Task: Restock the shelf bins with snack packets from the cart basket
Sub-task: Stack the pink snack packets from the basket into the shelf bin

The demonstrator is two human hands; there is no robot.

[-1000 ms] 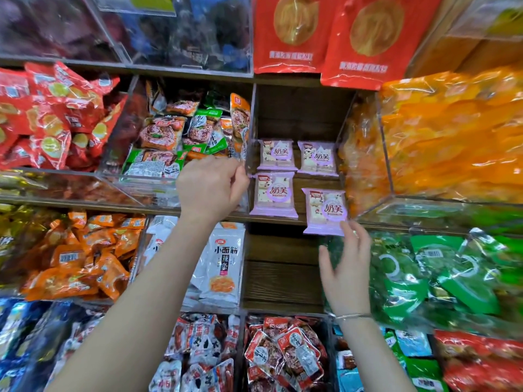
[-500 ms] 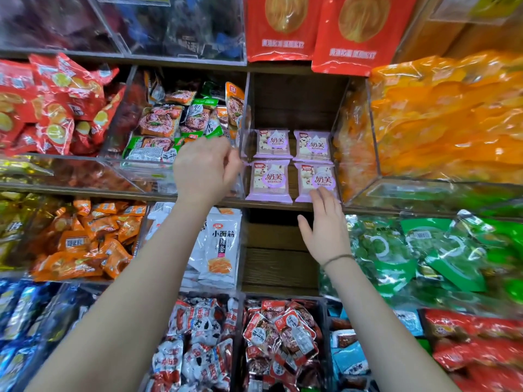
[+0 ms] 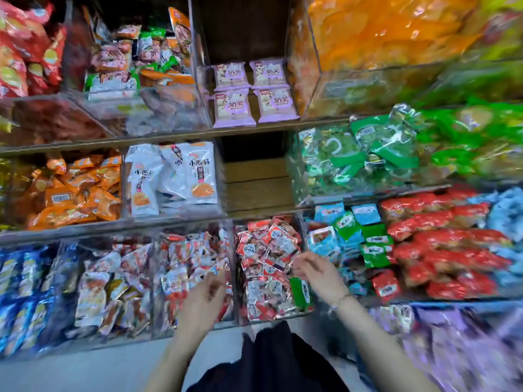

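Four purple snack packets (image 3: 256, 93), flat in a two-by-two block on the upper wooden shelf (image 3: 254, 130), between clear bins, well above both grips. Left grip (image 3: 208, 290) low before a bottom-row bin (image 3: 283, 314) of red-and-white packets, loosely curled, pinching nothing. Right grip (image 3: 317, 271) near it, likewise slack and empty, bracelet (image 3: 338, 302) at the wrist.

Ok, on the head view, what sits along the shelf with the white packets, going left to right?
Orange packets → white packets → bare wooden gap → green packets.
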